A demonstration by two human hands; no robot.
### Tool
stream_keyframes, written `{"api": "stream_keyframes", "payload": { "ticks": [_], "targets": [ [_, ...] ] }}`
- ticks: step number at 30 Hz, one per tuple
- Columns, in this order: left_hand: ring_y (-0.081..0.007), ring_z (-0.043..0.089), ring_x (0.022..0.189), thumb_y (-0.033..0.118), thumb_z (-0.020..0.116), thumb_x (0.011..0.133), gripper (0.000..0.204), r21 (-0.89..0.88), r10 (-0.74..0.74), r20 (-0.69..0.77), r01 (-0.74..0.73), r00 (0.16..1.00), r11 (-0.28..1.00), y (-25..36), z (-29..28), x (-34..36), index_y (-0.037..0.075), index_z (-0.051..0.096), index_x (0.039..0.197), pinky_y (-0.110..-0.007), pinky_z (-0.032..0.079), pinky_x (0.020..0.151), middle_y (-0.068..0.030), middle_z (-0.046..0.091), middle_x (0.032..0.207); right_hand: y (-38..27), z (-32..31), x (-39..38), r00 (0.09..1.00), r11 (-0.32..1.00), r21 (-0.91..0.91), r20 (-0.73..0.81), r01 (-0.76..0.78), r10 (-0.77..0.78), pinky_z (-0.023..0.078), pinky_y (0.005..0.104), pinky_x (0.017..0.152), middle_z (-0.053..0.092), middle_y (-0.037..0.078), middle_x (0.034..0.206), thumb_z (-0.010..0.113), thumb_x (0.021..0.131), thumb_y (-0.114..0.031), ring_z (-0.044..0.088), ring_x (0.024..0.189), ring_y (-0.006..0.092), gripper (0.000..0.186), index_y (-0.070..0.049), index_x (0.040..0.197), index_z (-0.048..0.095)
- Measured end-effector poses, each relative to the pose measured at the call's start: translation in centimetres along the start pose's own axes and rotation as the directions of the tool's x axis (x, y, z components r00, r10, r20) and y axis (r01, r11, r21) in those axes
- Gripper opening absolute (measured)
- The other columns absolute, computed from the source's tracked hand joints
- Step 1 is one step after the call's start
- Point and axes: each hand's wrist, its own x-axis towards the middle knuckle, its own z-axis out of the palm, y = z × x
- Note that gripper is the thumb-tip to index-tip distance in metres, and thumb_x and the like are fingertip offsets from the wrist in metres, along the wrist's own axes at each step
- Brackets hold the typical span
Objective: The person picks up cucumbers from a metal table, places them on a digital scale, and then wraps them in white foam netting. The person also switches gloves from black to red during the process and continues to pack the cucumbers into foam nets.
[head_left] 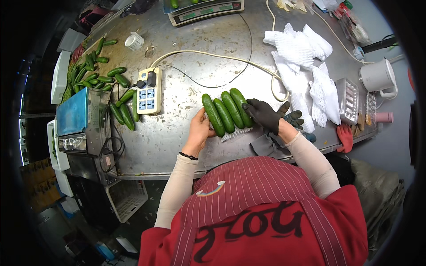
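Several green cucumbers (225,116) lie side by side in a slanted row in front of me. White foam netting (236,134) shows from under their near ends. My bare left hand (199,129) curves around the left end of the row, thumb at the near side. On the other side my right hand (265,116), in a dark glove, presses its fingers against the outermost cucumber (240,106). The row is held between both hands. How far my fingers reach underneath is hidden.
A power strip (148,91) and loose cucumbers (126,116) are to the left on the metal table (186,153). White foam nets (296,48) pile up at the right, near gloves (295,119). Cables (213,53) cross behind. A scale (206,13) stands at the far edge.
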Motion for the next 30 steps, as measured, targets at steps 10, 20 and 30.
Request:
{"api": "stream_keyframes", "payload": {
  "ticks": [10,20,30],
  "targets": [
    [-0.0164,0.062,0.072,0.019,0.060,0.093,0.035,0.597,0.509,-0.265,-0.275,0.819,0.754,-0.5,-2.2,0.6,-0.003,0.064,0.119,-0.029,0.052,0.066,-0.0092,0.068,0.096,-1.2,-1.0,-1.8,0.989,0.960,0.280,-0.132,-0.029,0.068,0.047,0.0334,0.071,0.066,0.016,0.090,0.057,0.096,-0.036,0.059,0.076,0.0192,0.047,0.007,0.115,0.058],
    [-0.0292,0.063,0.067,0.043,0.067,0.074,0.035,0.983,0.151,0.055,-0.080,0.987,0.165,11.6,3.7,6.8,0.009,0.072,0.068,-0.044,0.029,0.084,-0.0116,0.067,0.065,-2.3,-0.9,-5.3,0.988,0.929,0.366,-0.121,-0.047,0.098,0.045,0.0294,0.071,0.063,0.010,0.086,0.060,0.095,-0.029,0.055,0.078,0.0147,0.042,0.008,0.114,0.059],
    [-0.0289,0.066,0.078,0.060,0.072,0.067,0.054,0.978,0.016,0.160,-0.157,0.987,-0.134,11.2,6.8,7.4,0.007,0.073,0.079,-0.048,0.027,0.089,-0.0111,0.072,0.081,-1.0,-0.5,-6.4,0.986,0.945,0.325,-0.147,-0.027,0.079,0.046,0.0301,0.070,0.064,0.011,0.084,0.060,0.095,-0.029,0.057,0.076,0.0156,0.042,0.008,0.115,0.059]
  ]
}}
